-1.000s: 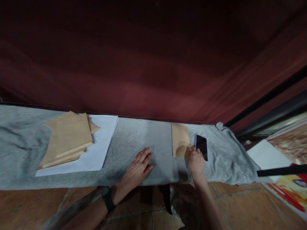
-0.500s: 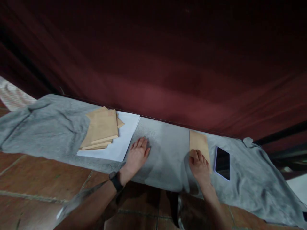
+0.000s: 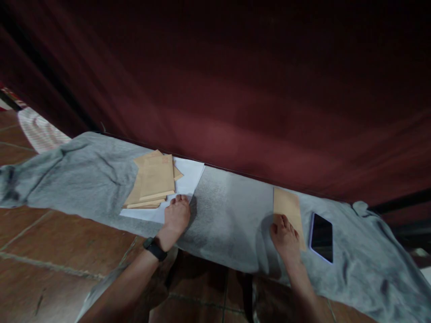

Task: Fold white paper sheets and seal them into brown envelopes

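Note:
My left hand (image 3: 177, 216), with a dark watch (image 3: 155, 248) on its wrist, rests at the right part of a white sheet of paper (image 3: 193, 170). Its fingers are curled; whatever is under them is hidden. A loose stack of brown paper envelopes (image 3: 157, 177) lies on that sheet, just beyond and left of the hand; the top one bears a faint reddish mark. Over to the right, my right hand (image 3: 286, 237) sits on the lower part of a single brown envelope (image 3: 287, 202), fingers bent against it. The envelope lies flat on grey cloth.
A phone (image 3: 322, 237) in a lilac case lies screen up to the right of the single envelope. Grey cloth (image 3: 232, 211) covers the long narrow surface. Dark red fabric (image 3: 218, 112) rises along its far edge. Brown floor tiles (image 3: 60, 251) show in front.
My left hand has moved left from the grey cloth onto the white sheet, and its spread fingers have curled. My right hand stays on the envelope. The view has shifted slightly.

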### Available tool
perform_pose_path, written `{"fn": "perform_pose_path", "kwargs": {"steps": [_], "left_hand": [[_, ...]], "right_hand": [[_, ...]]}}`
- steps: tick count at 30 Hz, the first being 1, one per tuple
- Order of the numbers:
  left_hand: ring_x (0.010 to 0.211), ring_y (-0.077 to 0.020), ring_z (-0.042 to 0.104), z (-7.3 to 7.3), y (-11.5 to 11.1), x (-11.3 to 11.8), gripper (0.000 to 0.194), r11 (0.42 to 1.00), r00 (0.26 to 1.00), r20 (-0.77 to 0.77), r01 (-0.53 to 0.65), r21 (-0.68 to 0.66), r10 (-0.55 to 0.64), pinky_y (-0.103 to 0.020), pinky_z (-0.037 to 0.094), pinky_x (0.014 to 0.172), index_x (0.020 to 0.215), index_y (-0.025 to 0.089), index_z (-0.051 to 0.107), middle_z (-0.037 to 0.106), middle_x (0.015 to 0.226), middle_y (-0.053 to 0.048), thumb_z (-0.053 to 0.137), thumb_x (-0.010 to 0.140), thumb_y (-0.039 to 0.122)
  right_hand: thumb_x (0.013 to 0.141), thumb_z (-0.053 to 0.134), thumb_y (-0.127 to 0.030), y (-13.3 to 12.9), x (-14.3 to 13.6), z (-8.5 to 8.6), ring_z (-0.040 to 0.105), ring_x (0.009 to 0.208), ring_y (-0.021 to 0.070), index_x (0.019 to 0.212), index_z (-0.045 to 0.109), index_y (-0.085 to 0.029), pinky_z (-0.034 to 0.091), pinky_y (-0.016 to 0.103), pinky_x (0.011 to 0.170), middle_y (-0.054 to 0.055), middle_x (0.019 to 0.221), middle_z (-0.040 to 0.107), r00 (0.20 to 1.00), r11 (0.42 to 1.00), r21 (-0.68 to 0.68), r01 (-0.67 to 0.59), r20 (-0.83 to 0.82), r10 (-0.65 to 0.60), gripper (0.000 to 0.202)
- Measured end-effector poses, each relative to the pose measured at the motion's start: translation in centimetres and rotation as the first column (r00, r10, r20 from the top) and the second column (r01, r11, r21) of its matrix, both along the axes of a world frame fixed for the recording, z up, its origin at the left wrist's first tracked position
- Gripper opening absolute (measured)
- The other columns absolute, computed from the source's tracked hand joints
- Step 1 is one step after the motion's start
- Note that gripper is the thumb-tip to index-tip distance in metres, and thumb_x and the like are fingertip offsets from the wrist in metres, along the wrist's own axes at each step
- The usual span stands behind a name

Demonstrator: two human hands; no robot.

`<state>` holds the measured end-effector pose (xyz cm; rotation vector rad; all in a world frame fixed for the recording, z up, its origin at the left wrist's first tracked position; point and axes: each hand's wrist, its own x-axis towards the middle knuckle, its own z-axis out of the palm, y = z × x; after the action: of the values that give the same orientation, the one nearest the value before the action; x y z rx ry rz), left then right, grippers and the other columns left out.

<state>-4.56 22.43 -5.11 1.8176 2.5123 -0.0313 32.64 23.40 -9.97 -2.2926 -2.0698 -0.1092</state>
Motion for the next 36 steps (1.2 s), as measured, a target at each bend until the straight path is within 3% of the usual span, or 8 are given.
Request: {"fn": "perform_pose_path", "kwargs": {"steps": [10,15,17,19,23,25,32,36], "left_hand": [[0.109,-0.0321,0.067,0.4,-0.2,-0.1,0.03,0.995,0.995,-0.043,0.095,0.025,-0.094,-0.039,0.058,0.081,0.112,0.009,0.07,0.07,0.115,-0.02,0.047,0.094,0.011],[0.111,-0.031,0.067,1.8,-0.1,1.7,0.025,0.992,0.996,0.012,0.083,0.09,-0.084,-0.04,0.054,0.092,0.108,0.011,0.07,0.071,0.109,-0.016,0.05,0.093,0.017],[0.106,-0.0282,0.069,2.0,-0.5,3.9,0.026,0.989,0.987,0.09,0.126,0.082,-0.133,-0.037,0.055,0.087,0.11,0.013,0.068,0.073,0.107,-0.014,0.049,0.093,0.016],[0.1,-0.0259,0.071,1.8,-1.3,6.6,0.026,0.974,0.959,0.172,0.22,0.06,-0.227,-0.035,0.054,0.084,0.112,0.016,0.067,0.074,0.104,-0.011,0.05,0.092,0.016],[0.094,-0.0235,0.072,0.9,-3.0,11.8,0.023,0.934,0.882,0.308,0.345,0.092,-0.356,-0.033,0.053,0.08,0.109,0.02,0.066,0.075,0.102,-0.007,0.051,0.091,0.015],[0.093,-0.0231,0.073,0.4,-3.5,13.5,0.023,0.927,0.854,0.364,0.359,0.105,-0.372,-0.033,0.053,0.079,0.108,0.021,0.066,0.076,0.1,-0.006,0.052,0.091,0.014],[0.099,-0.0224,0.07,-1.0,-3.5,14.9,0.013,0.817,0.668,0.472,0.492,0.3,-0.575,-0.034,0.054,0.089,0.097,0.021,0.067,0.074,0.101,-0.006,0.055,0.094,0.015],[0.118,-0.0272,0.064,-1.8,-2.3,12.8,0.023,0.816,0.723,0.398,0.414,0.404,-0.564,-0.043,0.052,0.103,0.113,0.02,0.068,0.069,0.126,-0.011,0.058,0.093,0.017]], "right_hand": [[0.098,0.042,-0.022,0.0,0.4,-0.2,0.061,0.13,0.0324,0.142,0.059,-0.013,0.046,0.047,0.105,0.02,0.149,0.058,0.999,1.0,0.027,-0.014,-0.05,0.015,0.048],[0.098,0.043,-0.027,1.0,-0.3,-0.6,0.057,0.134,0.0346,0.134,0.065,-0.011,0.044,0.054,0.112,0.022,0.142,0.063,0.942,0.974,0.208,-0.092,-0.3,0.153,0.045],[0.098,0.044,-0.036,1.3,-1.8,-0.4,0.058,0.133,0.0342,0.131,0.067,-0.011,0.046,0.053,0.112,0.023,0.141,0.063,0.828,0.959,0.26,-0.115,-0.507,0.237,0.047],[0.099,0.045,-0.049,1.2,-3.8,0.0,0.064,0.125,0.0333,0.13,0.068,-0.013,0.051,0.052,0.107,0.02,0.134,0.069,0.632,0.967,0.222,-0.126,-0.733,0.251,0.052],[0.095,0.051,-0.061,0.4,-7.8,0.9,0.073,0.1,0.029,0.129,0.069,-0.019,0.061,0.045,0.086,0.014,0.12,0.076,0.158,0.988,-0.015,-0.155,-0.987,0.01,0.057],[0.09,0.061,-0.057,0.3,-9.1,0.9,0.073,0.096,0.027,0.123,0.072,-0.021,0.061,0.041,0.084,0.011,0.114,0.078,0.05,0.986,-0.059,-0.156,-0.997,-0.051,0.051],[0.073,0.066,-0.035,1.9,-8.4,-0.7,0.066,0.079,0.0206,0.094,0.074,-0.02,0.054,0.032,0.076,0.002,0.085,0.076,0.038,0.995,0.002,-0.096,-0.999,0.006,0.027],[0.072,0.064,-0.041,3.0,-6.9,-1.2,0.068,0.078,0.0228,0.098,0.073,-0.017,0.054,0.033,0.072,0.004,0.085,0.077,0.098,0.998,0.02,-0.065,-0.995,0.026,0.036]]}}
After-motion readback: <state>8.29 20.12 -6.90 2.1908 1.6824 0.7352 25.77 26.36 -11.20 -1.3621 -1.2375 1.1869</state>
